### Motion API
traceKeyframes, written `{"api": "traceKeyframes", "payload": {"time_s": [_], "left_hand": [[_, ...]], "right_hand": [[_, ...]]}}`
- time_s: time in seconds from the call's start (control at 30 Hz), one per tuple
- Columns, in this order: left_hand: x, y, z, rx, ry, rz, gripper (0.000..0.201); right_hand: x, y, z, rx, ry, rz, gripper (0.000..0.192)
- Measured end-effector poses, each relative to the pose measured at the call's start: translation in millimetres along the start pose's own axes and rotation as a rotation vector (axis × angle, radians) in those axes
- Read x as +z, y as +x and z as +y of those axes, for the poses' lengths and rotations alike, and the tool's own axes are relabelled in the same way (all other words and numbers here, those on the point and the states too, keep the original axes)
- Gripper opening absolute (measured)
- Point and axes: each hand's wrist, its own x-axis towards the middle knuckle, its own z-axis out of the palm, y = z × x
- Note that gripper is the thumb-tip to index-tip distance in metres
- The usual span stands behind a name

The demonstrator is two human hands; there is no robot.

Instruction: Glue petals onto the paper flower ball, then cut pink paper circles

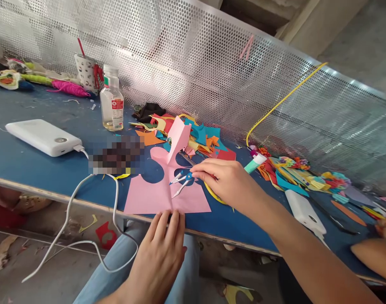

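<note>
A sheet of pink paper [148, 196] with rounded cut-outs lies at the table's front edge, creased down its middle, with a folded flap standing up at the back. My right hand [226, 175] pinches a drawing compass [182, 181] by its top. The compass is tilted over the paper, its legs a little apart and its tips at or just above the sheet. Flat on the paper's near edge rest the fingertips of my left hand [164, 245], stretched out with nothing held.
Coloured paper scraps [205, 137] are heaped behind the sheet. A glass bottle [112, 105], a white power bank [44, 137] with a cable, and a patterned cup [86, 71] stand left. Another power bank [305, 213] and a person's arm [370, 253] are at right. A perforated metal panel [193, 71] backs the table.
</note>
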Motion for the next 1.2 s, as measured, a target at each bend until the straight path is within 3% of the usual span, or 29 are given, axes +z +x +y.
{"api": "traceKeyframes", "payload": {"time_s": [0.3,0.7,1.2], "left_hand": [[-2.0,-3,-1,0.001,-0.013,-0.024,0.046],[-3.1,-4,0,0.017,-0.036,-0.006,0.046],[-5.2,-7,2,0.012,-0.070,-0.030,0.051]], "right_hand": [[3,6,2,0.007,-0.005,-0.011,0.012],[-8,11,8,-0.009,0.063,-0.005,0.019],[-12,15,4,0.018,0.154,-0.131,0.026]]}}
